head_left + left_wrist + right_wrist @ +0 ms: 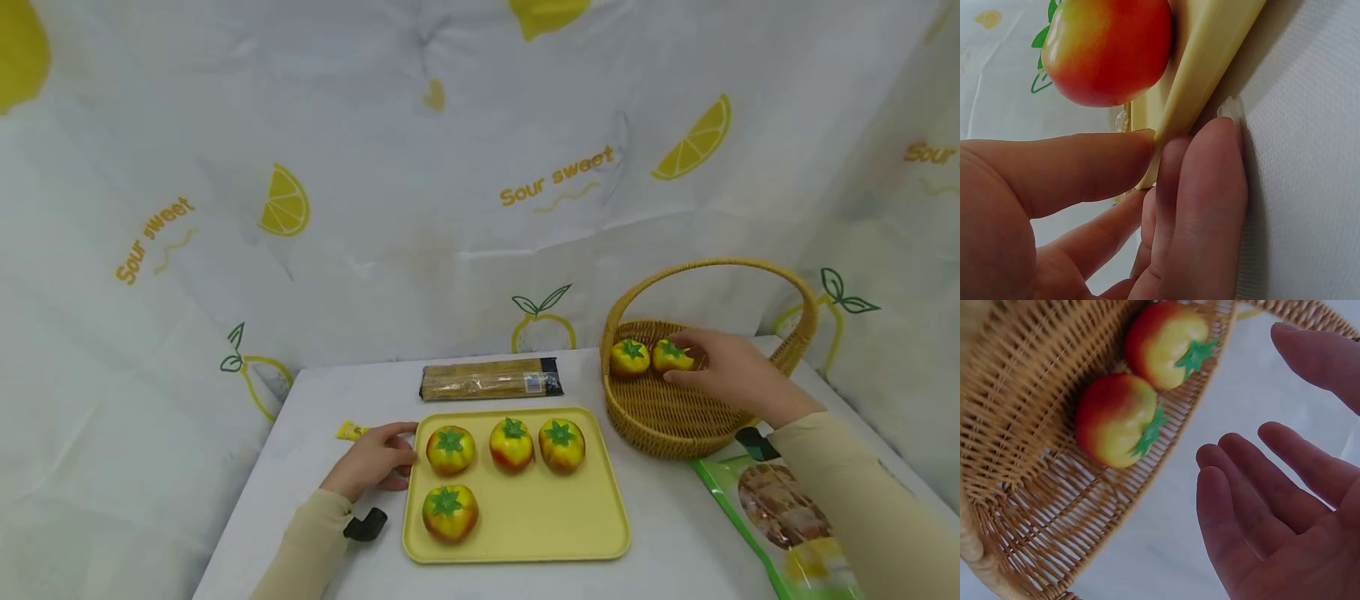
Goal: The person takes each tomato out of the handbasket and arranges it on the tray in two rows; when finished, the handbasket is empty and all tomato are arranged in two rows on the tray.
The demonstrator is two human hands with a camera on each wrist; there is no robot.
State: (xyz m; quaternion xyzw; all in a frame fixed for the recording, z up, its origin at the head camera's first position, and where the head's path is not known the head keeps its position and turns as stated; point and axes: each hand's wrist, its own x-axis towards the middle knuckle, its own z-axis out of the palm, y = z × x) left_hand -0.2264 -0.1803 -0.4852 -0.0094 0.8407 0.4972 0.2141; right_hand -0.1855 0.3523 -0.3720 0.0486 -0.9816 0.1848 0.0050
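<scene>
My left hand (373, 458) pinches the left rim of a yellow tray (551, 521), thumb on top and fingers against the outer side, as the left wrist view shows. Several red-and-yellow fruits with green star-shaped caps, looking like artificial tomatoes, sit on the tray; the nearest to this hand is a tomato (1110, 50). Two more, a left tomato (630, 358) and a right tomato (670, 357), lie at the back of a wicker basket (667, 417). Over the basket, my right hand (1291, 519) is beside the right one with spread fingers, holding nothing; a gap separates them.
Behind the tray lies a flat pack of thin brown sticks (487, 380). A small yellow packet (351, 431) is beyond my left hand. A green-edged food bag (787, 525) lies under my right forearm. The basket's tall handle (720, 263) arches over it.
</scene>
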